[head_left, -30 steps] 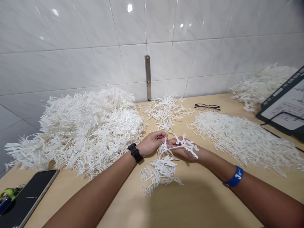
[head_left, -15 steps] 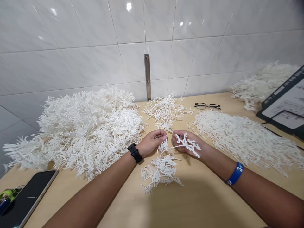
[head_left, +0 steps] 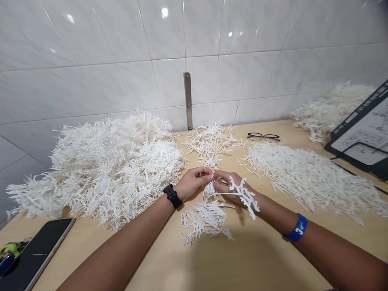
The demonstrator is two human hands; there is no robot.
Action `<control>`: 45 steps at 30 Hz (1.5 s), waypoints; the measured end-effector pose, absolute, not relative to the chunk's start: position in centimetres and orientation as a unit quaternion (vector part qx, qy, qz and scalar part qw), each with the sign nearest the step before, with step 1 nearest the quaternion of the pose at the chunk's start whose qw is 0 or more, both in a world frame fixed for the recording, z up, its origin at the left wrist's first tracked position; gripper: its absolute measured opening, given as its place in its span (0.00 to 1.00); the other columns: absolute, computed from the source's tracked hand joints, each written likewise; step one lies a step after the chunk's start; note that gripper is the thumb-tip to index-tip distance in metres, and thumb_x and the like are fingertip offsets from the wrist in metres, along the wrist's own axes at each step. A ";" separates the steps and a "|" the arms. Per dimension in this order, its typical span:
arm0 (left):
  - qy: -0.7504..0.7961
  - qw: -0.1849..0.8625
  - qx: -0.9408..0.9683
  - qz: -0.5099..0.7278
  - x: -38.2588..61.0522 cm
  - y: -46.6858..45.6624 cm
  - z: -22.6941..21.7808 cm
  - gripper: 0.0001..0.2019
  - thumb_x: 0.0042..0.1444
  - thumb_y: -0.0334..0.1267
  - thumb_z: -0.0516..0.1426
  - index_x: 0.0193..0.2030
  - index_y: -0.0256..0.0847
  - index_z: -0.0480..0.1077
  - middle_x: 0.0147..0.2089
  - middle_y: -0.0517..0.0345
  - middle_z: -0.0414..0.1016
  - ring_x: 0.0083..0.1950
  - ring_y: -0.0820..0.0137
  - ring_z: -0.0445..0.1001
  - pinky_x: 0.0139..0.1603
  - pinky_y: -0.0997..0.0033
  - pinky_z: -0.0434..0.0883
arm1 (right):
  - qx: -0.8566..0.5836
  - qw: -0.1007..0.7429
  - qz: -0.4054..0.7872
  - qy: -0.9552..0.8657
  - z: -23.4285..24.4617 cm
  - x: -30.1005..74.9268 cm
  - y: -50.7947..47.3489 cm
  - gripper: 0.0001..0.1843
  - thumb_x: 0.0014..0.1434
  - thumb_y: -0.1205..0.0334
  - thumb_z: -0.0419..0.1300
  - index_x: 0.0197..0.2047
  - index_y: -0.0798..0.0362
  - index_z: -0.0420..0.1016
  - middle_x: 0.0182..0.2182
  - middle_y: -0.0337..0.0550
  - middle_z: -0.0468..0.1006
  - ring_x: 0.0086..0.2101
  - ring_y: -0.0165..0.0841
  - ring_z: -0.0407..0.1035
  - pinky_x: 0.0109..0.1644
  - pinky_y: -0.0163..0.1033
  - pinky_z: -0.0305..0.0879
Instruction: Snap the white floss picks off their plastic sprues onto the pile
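Note:
My left hand (head_left: 196, 181), with a black watch on its wrist, pinches a bundle of thin white branched strands (head_left: 209, 189) between thumb and fingers. Fingertips of my right hand (head_left: 232, 184) meet it at the top of the bundle, closed together; what they grip there is too small to make out. A white branched sprig (head_left: 244, 194), joined by a thin stem to the held bundle, hangs in front of my right palm. Below both hands lies a small heap of white comb-like pieces (head_left: 206, 220) on the table.
A large white strand pile (head_left: 121, 165) covers the left. Loose white twigs (head_left: 212, 141) lie behind my hands, and a flat pile (head_left: 309, 178) spreads to the right. Glasses (head_left: 263, 137), a phone (head_left: 39, 250), a dark-edged printed panel (head_left: 363, 133) and a wall-mounted metal strip (head_left: 188, 101) surround them.
My right hand has moved left, its fingertips closing in against my left hand's. The branched sprig has swung slightly downward. My left hand stays almost still.

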State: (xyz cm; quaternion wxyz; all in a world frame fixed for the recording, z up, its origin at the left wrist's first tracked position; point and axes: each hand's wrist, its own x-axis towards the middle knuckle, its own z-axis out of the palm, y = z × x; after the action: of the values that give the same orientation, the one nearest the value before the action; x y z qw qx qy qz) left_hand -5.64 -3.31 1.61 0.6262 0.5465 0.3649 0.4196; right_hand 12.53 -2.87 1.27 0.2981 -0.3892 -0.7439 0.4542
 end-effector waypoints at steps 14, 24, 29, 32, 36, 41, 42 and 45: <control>0.390 0.503 0.672 0.378 -5.6 -3.5 1.9 0.15 0.58 0.48 0.55 0.36 0.36 0.68 0.35 0.58 0.68 0.37 0.73 0.64 0.43 0.71 0.62 | -0.419 0.266 0.338 -0.800 1.5 12.3 -3.2 0.14 0.59 0.57 0.52 0.25 0.54 0.69 0.19 0.36 0.64 0.22 0.28 0.57 0.27 0.35 0.51; 0.379 0.485 0.696 0.371 -5.1 -3.8 1.6 0.14 0.54 0.46 0.59 0.39 0.37 0.66 0.37 0.56 0.70 0.39 0.70 0.66 0.45 0.69 0.63 | -0.357 0.304 0.443 -0.764 0.4 13.2 -2.2 0.16 0.60 0.52 0.54 0.28 0.55 0.71 0.24 0.39 0.69 0.28 0.31 0.62 0.33 0.35 0.56; 0.341 0.572 0.643 0.378 -5.3 -3.4 1.5 0.15 0.50 0.47 0.60 0.33 0.35 0.69 0.32 0.56 0.70 0.35 0.71 0.65 0.40 0.71 0.64 | -0.339 0.291 0.491 -0.747 0.7 12.8 -2.2 0.21 0.62 0.49 0.52 0.26 0.56 0.70 0.25 0.40 0.68 0.28 0.30 0.61 0.35 0.36 0.57; 0.386 0.604 0.585 0.381 -5.5 -3.3 1.4 0.14 0.48 0.46 0.60 0.29 0.35 0.68 0.28 0.59 0.68 0.30 0.74 0.63 0.34 0.73 0.61 | -0.313 0.293 0.522 -0.738 0.9 12.5 -2.6 0.19 0.61 0.49 0.53 0.28 0.56 0.70 0.26 0.40 0.68 0.29 0.30 0.60 0.35 0.35 0.56; 0.423 0.584 0.591 0.361 -5.5 -3.3 1.4 0.16 0.50 0.48 0.58 0.23 0.37 0.63 0.22 0.63 0.60 0.25 0.76 0.58 0.28 0.74 0.57 | -0.290 0.265 0.550 -0.737 1.0 12.4 -2.8 0.23 0.60 0.46 0.54 0.21 0.54 0.60 0.20 0.35 0.57 0.24 0.26 0.51 0.29 0.35 0.49; 0.399 0.551 0.645 0.348 -5.3 -3.4 1.6 0.23 0.49 0.58 0.57 0.24 0.36 0.64 0.22 0.63 0.61 0.25 0.77 0.58 0.29 0.74 0.57 | -0.282 0.254 0.587 -0.715 1.4 12.6 -2.7 0.25 0.59 0.45 0.55 0.20 0.54 0.58 0.18 0.31 0.53 0.21 0.24 0.46 0.26 0.35 0.43; 0.400 0.553 0.641 0.352 -5.2 -3.4 1.6 0.24 0.48 0.59 0.57 0.24 0.36 0.65 0.22 0.63 0.61 0.25 0.77 0.58 0.29 0.73 0.57 | -0.280 0.255 0.595 -0.709 1.4 12.6 -2.7 0.24 0.58 0.46 0.56 0.20 0.54 0.58 0.17 0.31 0.52 0.21 0.23 0.45 0.26 0.35 0.43; 0.389 0.593 0.614 0.346 -5.2 -3.4 1.7 0.26 0.46 0.62 0.57 0.25 0.36 0.64 0.21 0.64 0.61 0.24 0.77 0.57 0.27 0.74 0.56 | -0.274 0.257 0.631 -0.679 1.3 12.6 -2.7 0.22 0.58 0.49 0.57 0.20 0.55 0.60 0.16 0.30 0.53 0.19 0.23 0.45 0.25 0.35 0.40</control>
State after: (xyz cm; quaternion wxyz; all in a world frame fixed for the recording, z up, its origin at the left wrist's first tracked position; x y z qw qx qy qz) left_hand -5.18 -3.38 1.69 0.5931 0.6140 0.3893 0.3460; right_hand 12.59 -2.71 1.30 0.2566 -0.2740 -0.6787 0.6312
